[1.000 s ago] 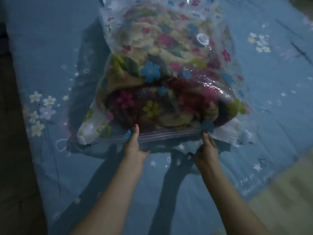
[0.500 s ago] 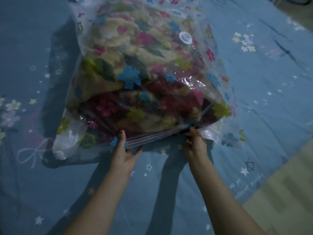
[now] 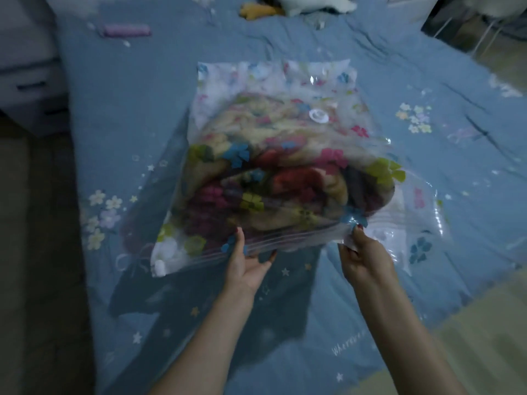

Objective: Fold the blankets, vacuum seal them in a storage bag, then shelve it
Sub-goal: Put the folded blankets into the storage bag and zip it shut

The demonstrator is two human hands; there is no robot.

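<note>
A clear storage bag (image 3: 228, 89) printed with coloured flowers lies on the blue bed, stuffed with a folded floral blanket (image 3: 285, 178). A round white valve (image 3: 318, 116) sits on the bag's top face. The zip strip (image 3: 285, 240) runs along the bag's near edge, lifted off the bed. My left hand (image 3: 246, 260) pinches the strip left of its middle, thumb on top. My right hand (image 3: 363, 255) grips the strip's right part, fingers curled round the plastic. A small white slider clip (image 3: 159, 267) sits at the strip's left end.
The bed sheet (image 3: 128, 124) is blue with stars and flower prints. A purple roll (image 3: 127, 31) lies at the far left of the bed, a yellow and white soft heap (image 3: 285, 5) at its far edge. A grey drawer unit (image 3: 25, 75) stands left; wooden floor (image 3: 490, 337) shows right.
The view has tilted up and shows more of the bed. Both hands keep hold of the zip strip, which now slants up to the right, with my right hand further right on it.
</note>
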